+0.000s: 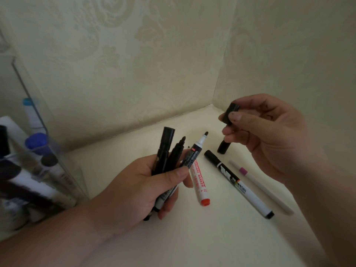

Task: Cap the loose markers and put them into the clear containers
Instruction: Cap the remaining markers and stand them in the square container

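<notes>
My left hand (154, 185) grips a bunch of black markers (163, 151); one has its cap on, another shows a bare tip. A red-and-white whiteboard marker (198, 180) without a cap lies just right of that hand. My right hand (269, 135) pinches a black cap (231, 112) above the table, up and right of the bunch. A second black cap (223, 147) stands on the table under that hand. A capped black-and-white marker (240, 184) and a thin white pen with a pink band (260, 187) lie to the right.
A clear container (38, 143) with several capped markers, blue and black, stands at the left edge. Patterned cream walls meet in a corner behind the white table (212, 237).
</notes>
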{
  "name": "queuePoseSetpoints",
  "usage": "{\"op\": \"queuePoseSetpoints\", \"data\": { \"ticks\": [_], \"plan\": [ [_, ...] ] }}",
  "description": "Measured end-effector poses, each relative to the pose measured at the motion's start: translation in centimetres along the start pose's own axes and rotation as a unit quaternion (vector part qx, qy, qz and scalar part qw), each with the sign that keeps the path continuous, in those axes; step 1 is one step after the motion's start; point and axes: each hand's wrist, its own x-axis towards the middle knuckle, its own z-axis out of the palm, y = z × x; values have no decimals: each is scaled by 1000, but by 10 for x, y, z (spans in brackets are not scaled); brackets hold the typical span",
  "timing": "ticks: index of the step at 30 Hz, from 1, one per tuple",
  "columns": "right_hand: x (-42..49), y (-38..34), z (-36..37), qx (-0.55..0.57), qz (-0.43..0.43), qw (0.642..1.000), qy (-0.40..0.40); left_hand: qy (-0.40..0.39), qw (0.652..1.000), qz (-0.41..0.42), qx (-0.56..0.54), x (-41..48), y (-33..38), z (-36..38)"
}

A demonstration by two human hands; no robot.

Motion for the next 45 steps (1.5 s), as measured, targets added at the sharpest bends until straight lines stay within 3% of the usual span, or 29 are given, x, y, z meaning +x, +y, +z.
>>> {"op": "queuePoseSetpoints", "data": {
  "ticks": [6,13,19,23,27,29,31,35,39,43,45],
  "plan": [
    [-18,4,19,-68,-106,991,-38,-33,998,-2,51,1,1,1],
    [-21,11,22,-110,-97,985,-91,-39,997,2,67,2,2,1],
    [-13,8,15,-95,-140,985,-32,-36,998,7,55,2,0,1],
    [-8,9,8,-177,-176,968,-31,-32,998,9,56,2,0,1],
    [-2,-2,-1,-175,-194,965,-1,-23,998,21,46,2,-2,0],
    [5,-5,-9,-113,-152,981,37,26,999,44,5,0,-4,2],
    [12,-2,-13,-36,-74,994,69,124,987,67,-72,-1,-6,3],
    [11,11,-11,-103,20,994,15,245,959,74,-118,4,-7,-1],
    [3,26,5,-408,31,911,-54,255,961,51,-95,8,-7,2],
    [3,33,30,-443,38,887,-128,245,963,48,-99,9,-5,2],
    [10,30,36,-545,16,820,-171,236,967,51,-80,7,-3,1]
  ]
}}
